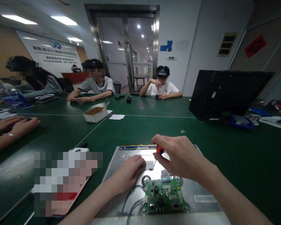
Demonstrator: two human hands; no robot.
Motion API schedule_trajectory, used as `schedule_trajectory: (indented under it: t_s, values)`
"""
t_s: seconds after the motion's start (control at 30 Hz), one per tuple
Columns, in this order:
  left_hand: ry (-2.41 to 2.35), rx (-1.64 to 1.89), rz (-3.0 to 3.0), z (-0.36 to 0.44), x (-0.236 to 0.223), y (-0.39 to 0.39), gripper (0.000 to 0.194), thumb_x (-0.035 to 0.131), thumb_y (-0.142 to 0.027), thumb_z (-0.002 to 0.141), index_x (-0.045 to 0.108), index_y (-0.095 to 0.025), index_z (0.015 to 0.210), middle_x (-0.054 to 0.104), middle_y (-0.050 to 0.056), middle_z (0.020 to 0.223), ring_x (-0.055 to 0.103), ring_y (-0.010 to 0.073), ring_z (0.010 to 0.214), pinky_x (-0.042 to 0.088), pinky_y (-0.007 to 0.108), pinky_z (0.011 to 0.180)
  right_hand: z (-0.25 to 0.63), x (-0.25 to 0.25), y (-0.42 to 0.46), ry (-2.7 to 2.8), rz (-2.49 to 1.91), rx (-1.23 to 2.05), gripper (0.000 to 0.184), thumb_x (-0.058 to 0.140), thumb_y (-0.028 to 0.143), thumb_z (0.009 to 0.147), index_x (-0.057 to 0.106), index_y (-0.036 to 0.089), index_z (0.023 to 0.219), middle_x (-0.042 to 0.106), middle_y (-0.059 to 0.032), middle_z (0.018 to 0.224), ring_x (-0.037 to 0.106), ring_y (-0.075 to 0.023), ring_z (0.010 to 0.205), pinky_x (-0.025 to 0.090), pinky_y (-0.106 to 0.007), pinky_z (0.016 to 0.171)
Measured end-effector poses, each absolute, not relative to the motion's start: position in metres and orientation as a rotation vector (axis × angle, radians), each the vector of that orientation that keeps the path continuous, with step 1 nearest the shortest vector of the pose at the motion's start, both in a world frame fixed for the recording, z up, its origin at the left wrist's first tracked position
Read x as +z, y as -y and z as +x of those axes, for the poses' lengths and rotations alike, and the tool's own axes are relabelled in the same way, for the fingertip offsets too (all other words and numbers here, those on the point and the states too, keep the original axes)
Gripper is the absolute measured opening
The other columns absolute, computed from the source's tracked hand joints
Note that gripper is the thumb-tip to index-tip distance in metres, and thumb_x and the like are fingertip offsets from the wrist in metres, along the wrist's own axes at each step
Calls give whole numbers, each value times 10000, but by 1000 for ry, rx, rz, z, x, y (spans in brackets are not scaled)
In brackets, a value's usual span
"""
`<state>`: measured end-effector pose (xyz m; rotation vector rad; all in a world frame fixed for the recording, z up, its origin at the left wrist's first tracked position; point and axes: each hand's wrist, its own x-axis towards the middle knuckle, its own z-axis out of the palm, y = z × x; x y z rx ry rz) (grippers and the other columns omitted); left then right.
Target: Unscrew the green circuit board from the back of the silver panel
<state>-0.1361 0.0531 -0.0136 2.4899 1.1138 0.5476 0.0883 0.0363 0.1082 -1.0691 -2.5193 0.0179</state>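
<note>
My right hand (178, 153) grips a screwdriver (159, 149) by its orange and black handle. Its thin shaft slants down toward the back of a silver metal display panel (114, 167). Just left of the shaft, my left hand (132, 170) lies low over the panel with fingers curled together; whatever is under the fingertips is hidden. Nearer to me, a green circuit board (164, 195) sits on the panel, with cables (133, 204) running from its left side. A blue strip board (135, 147) lines the panel's far edge.
A pink-edged item (70, 200), partly blurred out, lies left of the panel. Farther off are an open white box (96, 115), a paper slip (117, 117) and a large black monitor housing (227, 93). Several people sit around the green table (154, 125); a co-worker's hands (23, 126) rest at left.
</note>
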Motion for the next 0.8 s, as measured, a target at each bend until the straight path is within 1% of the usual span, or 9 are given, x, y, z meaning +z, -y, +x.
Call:
schedule_trajectory:
  t_s: [0.2,0.4,0.47,0.57,0.67,0.8]
  values:
    - [-1132,524,2488,-135,-14,-54,152,434,-102,885,546,-180,818,592,55,879,539,211,812,397,299,694,88,107,-36,2528,-1066,3,180,546,227,878,515,191,1052,674,-6,843,620,-172,686,334,-277,557]
    - [-1170,517,2478,-137,-19,-57,60,517,-141,848,532,-182,806,609,29,798,529,201,729,378,302,658,86,107,-34,2532,-1067,82,193,560,218,869,523,189,1057,691,-10,867,632,-173,710,356,-280,591]
    - [-1143,530,2483,-137,-20,-56,47,515,-156,866,548,-181,844,618,40,825,539,207,745,394,311,672,85,106,-34,2539,-1029,160,225,579,219,857,524,192,1073,702,-10,894,640,-172,736,361,-280,606]
    - [-1088,559,2489,-138,-20,-55,80,492,-163,898,568,-179,911,618,62,881,558,221,808,431,332,729,80,104,-33,2554,-976,243,242,580,225,854,531,195,1089,713,-13,917,646,-172,750,359,-279,608]
    - [-1072,576,2486,-138,-19,-55,98,491,-150,894,576,-185,929,612,70,916,564,235,867,450,357,790,76,101,-33,2564,-971,262,230,564,235,859,543,195,1084,717,-21,920,642,-170,733,350,-278,596]
    - [-1057,584,2469,-137,-18,-54,109,500,-133,887,579,-187,938,606,72,943,566,245,910,458,373,826,74,96,-33,2555,-959,269,215,562,237,852,547,196,1063,715,-16,901,632,-161,710,336,-269,583]
